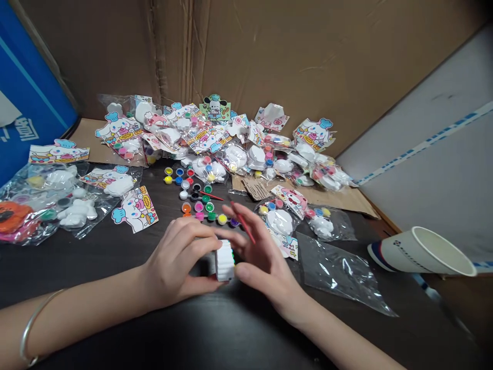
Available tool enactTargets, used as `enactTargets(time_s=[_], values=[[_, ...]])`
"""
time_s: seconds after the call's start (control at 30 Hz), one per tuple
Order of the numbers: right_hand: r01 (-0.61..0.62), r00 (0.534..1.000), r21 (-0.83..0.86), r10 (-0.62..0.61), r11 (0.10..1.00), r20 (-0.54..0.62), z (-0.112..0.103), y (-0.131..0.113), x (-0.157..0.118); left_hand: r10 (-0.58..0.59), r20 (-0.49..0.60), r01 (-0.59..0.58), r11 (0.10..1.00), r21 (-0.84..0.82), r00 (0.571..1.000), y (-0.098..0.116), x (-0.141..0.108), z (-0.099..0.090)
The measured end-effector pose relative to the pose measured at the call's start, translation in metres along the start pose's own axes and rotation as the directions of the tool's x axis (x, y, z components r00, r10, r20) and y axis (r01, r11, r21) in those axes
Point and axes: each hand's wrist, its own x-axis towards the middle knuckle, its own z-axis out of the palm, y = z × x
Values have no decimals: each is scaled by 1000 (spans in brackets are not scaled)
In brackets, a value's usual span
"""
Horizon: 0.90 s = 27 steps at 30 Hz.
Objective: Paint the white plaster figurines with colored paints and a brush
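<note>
A small white ridged figure [224, 261], with specks of green and yellow along its right side, is upright over the dark table. My left hand [181, 257] grips it from the left, fingers on top and thumb at the bottom. My right hand [265, 257] curves around the other side, its thumb tip at the figure's right edge. Tucked among the right fingers is a thin red paintbrush [244, 223]; its tip is hidden. Just beyond my hands are small open paint pots [199, 207] in several colours. Another red brush [211, 196] lies by the green pots.
Bagged white figures with cartoon cards [210, 139] are heaped at the back against cardboard [269, 51]. More bags [57, 200] lie at left. A flat clear bag [342, 272] and a white paper cup [419, 252] are at right. A corrugated cardboard scrap [255, 189] lies near the heap.
</note>
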Motion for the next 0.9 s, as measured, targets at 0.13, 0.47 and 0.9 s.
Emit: enactTargets(time_s=[0.13, 0.47, 0.9], values=[[118, 922, -308, -219, 944, -318, -22, -5, 8, -67, 57, 69, 997, -32, 996, 4, 0, 1], [85, 898, -638, -336, 766, -285, -34, 17, 20, -417, 404, 537, 805, -252, 815, 15, -11, 17], [204, 903, -774, -421, 599, -88, -34, 24, 24, -495, 395, 607, 758, -239, 774, 13, -13, 21]])
